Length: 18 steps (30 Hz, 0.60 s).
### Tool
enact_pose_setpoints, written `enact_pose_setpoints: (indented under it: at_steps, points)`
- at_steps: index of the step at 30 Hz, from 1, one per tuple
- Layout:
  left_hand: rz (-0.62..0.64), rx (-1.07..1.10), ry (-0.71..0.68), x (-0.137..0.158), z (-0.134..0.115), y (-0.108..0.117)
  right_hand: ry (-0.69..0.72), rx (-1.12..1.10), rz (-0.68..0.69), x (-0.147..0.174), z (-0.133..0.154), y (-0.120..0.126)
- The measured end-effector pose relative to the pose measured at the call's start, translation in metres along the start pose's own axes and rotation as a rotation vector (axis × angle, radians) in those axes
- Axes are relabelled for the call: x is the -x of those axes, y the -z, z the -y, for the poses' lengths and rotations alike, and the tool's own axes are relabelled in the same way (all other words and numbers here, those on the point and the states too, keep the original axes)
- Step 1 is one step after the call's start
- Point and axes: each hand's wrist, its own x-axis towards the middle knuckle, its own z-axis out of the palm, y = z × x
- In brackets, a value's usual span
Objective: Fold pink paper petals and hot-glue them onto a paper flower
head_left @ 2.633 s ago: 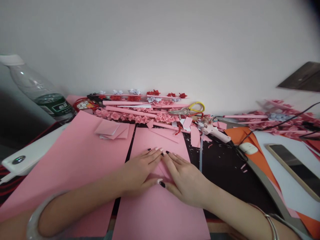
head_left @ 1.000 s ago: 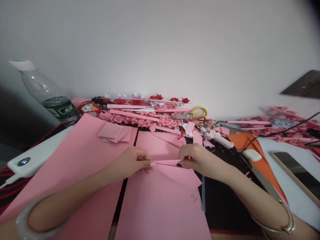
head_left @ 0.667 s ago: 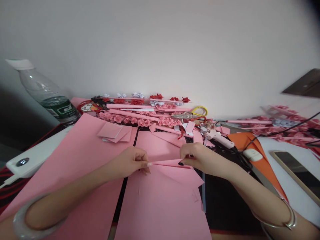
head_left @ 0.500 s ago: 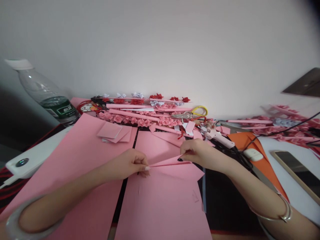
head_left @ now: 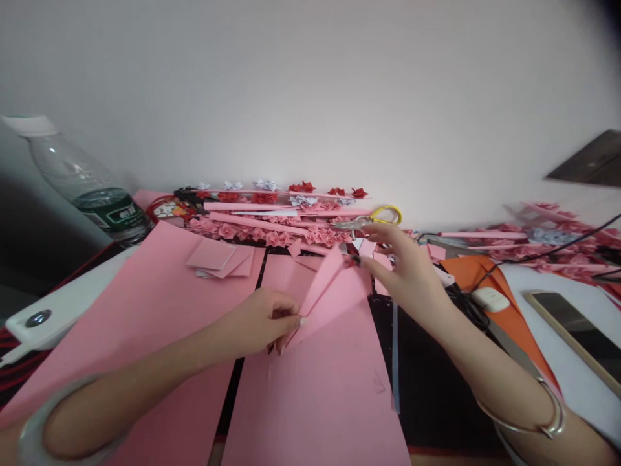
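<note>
Hands (head_left: 274,320) work over dark desktop (head_left: 436,388) near pale wall (head_left: 310,97).

L hand (head_left: 264,323) pinches folded pnk paper (head_left: 321,285); R hand (head_left: 412,272) nr it.

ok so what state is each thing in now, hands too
left hand: fingers pinched on the folded paper
folded paper: tilted, far end raised
right hand: open, beside the raised end; contact unclear
middle sheet: flat
left sheet: flat
squares: stacked unevenly
paper roses: heaped by the wall
bottle: capped; water level unclear
phone: flat, screen dark
</note>
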Motion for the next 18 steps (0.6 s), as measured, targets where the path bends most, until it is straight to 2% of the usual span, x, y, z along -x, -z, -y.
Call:
enact_pose_setpoints:
  at_steps: [2,4,5,7,8,9,10,13,16,18]
  points:
    - [-0.029,0.194,0.082,0.001,0.001,-0.002,-0.098,-0.081,-0.122,0.009,-0.006,-0.001]
    - [-0.036,0.372,0.147,0.001,0.000,-0.006,-0.199,-0.182,-0.061,0.020,-0.007,-0.007]
    - [-0.032,0.449,0.175,0.001,0.000,-0.010,-0.243,-0.248,0.055,0.027,-0.005,-0.012]
    - [-0.015,0.589,0.215,0.002,-0.002,-0.018,-0.319,-0.454,0.387,0.040,0.000,-0.025]
    - [-0.016,0.654,0.224,0.003,-0.003,-0.023,-0.344,-0.518,0.502,0.047,0.003,-0.032]
    - [-0.007,0.710,0.226,0.004,-0.004,-0.028,-0.347,-0.542,0.549,0.053,0.007,-0.039]
    - [0.039,0.748,0.224,0.005,-0.005,-0.032,-0.336,-0.509,0.575,0.058,0.010,-0.045]
    - [0.111,0.836,0.211,0.006,-0.005,-0.043,-0.311,-0.383,0.540,0.067,0.018,-0.056]
    - [0.124,0.846,0.229,0.004,-0.001,-0.048,-0.386,-0.379,0.577,0.070,0.021,-0.058]
    - [0.185,0.805,0.255,0.003,0.003,-0.049,-0.423,-0.381,0.587,0.069,0.020,-0.058]
